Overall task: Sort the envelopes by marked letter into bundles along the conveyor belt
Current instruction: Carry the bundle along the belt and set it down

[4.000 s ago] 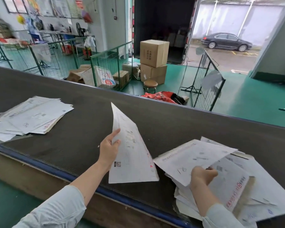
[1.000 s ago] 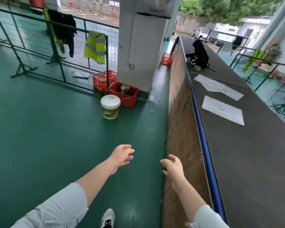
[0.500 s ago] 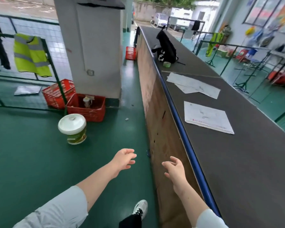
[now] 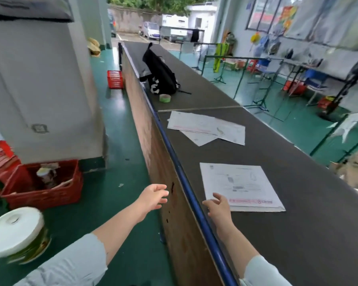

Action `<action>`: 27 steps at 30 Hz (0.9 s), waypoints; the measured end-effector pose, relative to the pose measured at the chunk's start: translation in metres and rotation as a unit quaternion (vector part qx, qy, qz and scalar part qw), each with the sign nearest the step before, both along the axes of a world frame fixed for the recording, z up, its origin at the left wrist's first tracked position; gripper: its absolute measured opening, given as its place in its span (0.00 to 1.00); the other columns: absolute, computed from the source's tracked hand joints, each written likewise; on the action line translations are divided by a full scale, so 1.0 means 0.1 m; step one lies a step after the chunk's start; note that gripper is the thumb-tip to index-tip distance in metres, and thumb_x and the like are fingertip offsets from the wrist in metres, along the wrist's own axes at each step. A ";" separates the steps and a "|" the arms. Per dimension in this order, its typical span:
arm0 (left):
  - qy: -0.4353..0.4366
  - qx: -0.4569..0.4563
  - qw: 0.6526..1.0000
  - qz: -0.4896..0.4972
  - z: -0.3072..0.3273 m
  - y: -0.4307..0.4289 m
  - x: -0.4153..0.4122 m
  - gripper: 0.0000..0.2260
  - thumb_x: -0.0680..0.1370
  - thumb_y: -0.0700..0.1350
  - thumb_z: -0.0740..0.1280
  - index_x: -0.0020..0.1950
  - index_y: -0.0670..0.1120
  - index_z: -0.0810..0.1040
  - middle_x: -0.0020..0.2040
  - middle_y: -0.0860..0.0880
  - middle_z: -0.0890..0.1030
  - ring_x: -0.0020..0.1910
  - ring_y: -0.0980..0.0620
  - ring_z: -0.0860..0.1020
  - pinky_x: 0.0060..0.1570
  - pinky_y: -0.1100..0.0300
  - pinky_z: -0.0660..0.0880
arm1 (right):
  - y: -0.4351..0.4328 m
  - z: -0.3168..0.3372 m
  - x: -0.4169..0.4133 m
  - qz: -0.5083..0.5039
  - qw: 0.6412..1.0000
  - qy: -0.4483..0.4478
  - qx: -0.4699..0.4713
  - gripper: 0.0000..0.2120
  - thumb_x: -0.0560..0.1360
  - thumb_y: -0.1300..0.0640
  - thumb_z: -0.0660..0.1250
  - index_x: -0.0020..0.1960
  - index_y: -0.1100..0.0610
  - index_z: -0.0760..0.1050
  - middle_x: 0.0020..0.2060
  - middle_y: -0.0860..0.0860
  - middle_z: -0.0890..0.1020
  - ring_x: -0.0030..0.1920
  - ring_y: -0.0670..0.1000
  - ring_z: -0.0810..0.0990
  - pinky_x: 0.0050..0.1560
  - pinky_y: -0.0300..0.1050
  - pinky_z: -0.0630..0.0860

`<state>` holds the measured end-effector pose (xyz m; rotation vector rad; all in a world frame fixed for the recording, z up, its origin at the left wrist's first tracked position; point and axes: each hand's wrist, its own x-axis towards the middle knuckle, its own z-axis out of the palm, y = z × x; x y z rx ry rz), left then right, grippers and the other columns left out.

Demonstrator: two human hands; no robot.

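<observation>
Along the right side of your view runs the long dark-grey conveyor belt point(image 4: 287, 234), edged on your side by a blue metal rail point(image 4: 191, 200) above a brown wooden side panel point(image 4: 153, 153).

1. Left hand point(image 4: 153, 196): it hangs over the green floor, just beside the wooden panel. The fingers are loosely spread and hold nothing.
2. Right hand point(image 4: 217, 207): it is over the near edge of the belt, just past the blue rail. The fingers are relaxed and apart, and nothing is gripped. The fingertips overlap the nearest corner of the near bundle; you cannot tell whether they touch it.
3. Near bundle of flat white envelopes point(image 4: 242, 182): it lies flat on the belt directly ahead of your right hand, with a red printed strip along its near edge. Its marked letter is too small to read.
4. Far bundle of white envelopes point(image 4: 205, 125): it lies further along the belt, well apart from the near bundle, fanned loosely, with its left edge close to the rail.
5. Beyond the far bundle, past a seam in the belt, a green roll of tape point(image 4: 165, 98) sits just in front of a black backpack point(image 4: 160, 74).

On the floor to your left stand a red plastic crate point(image 4: 43, 193) and a round tub with a white lid point(image 4: 15, 232), near a grey square pillar point(image 4: 41, 89).
</observation>
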<state>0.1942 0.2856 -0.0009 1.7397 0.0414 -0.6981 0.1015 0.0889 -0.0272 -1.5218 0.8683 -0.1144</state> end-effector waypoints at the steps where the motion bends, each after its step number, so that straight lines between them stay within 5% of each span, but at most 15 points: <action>1: 0.004 0.001 1.000 -0.009 -0.04 -0.14 0.15 0.13 0.79 0.42 0.65 0.64 0.47 0.73 0.57 0.48 0.80 0.50 0.52 0.81 0.47 0.61 0.76 | -0.09 0.00 0.07 -0.012 1.000 0.005 -0.001 0.25 0.75 0.63 0.68 0.71 0.57 0.67 0.61 0.56 0.75 0.51 0.52 0.77 0.52 0.47 0.74; 4: 0.011 0.006 0.998 -0.060 -0.17 -0.67 0.62 0.13 0.79 0.42 0.65 0.63 0.47 0.74 0.55 0.47 0.81 0.45 0.53 0.79 0.42 0.61 0.74 | -0.42 -0.09 0.31 -0.061 0.998 0.030 -0.014 0.26 0.76 0.62 0.68 0.72 0.56 0.66 0.65 0.56 0.74 0.59 0.54 0.75 0.59 0.49 0.73; 9: -0.013 0.039 0.977 -0.210 -0.48 -1.67 1.48 0.13 0.79 0.39 0.64 0.63 0.43 0.72 0.48 0.48 0.78 0.42 0.54 0.74 0.45 0.56 0.75 | -0.93 -0.25 0.70 -0.204 0.976 0.067 -0.029 0.26 0.78 0.62 0.66 0.74 0.55 0.64 0.70 0.55 0.71 0.59 0.52 0.74 0.55 0.46 0.71; 13: -0.071 0.086 0.935 -0.337 -0.59 -2.31 2.07 0.18 0.78 0.39 0.66 0.67 0.40 0.72 0.60 0.45 0.77 0.54 0.52 0.75 0.53 0.61 0.69 | -1.12 -0.34 0.97 -0.314 0.943 0.109 -0.025 0.27 0.79 0.60 0.66 0.75 0.52 0.63 0.73 0.53 0.67 0.65 0.53 0.72 0.53 0.44 0.73; 16: -0.079 0.121 0.888 -0.437 -0.66 -2.68 2.41 0.24 0.76 0.41 0.67 0.72 0.42 0.68 0.68 0.46 0.73 0.66 0.50 0.72 0.60 0.61 0.67 | -1.11 -0.42 1.12 -0.368 0.918 0.147 -0.018 0.27 0.78 0.58 0.66 0.75 0.49 0.64 0.75 0.51 0.65 0.70 0.55 0.69 0.62 0.51 0.73; 22: -0.132 0.202 0.790 -0.564 -0.84 -2.95 2.73 0.26 0.77 0.46 0.66 0.74 0.46 0.66 0.71 0.48 0.72 0.68 0.48 0.71 0.62 0.56 0.68 | -0.78 -0.62 1.28 -0.290 0.900 0.317 -0.073 0.30 0.75 0.51 0.64 0.76 0.46 0.63 0.79 0.49 0.55 0.78 0.53 0.55 0.76 0.59 0.55; 27: -0.108 0.184 0.801 -0.560 -0.93 -2.99 2.87 0.25 0.77 0.43 0.67 0.74 0.44 0.67 0.72 0.44 0.69 0.69 0.46 0.70 0.67 0.51 0.67 | -0.55 -0.73 1.28 -0.165 0.884 0.412 -0.146 0.35 0.77 0.50 0.60 0.80 0.46 0.49 0.80 0.50 0.40 0.79 0.54 0.40 0.78 0.57 0.46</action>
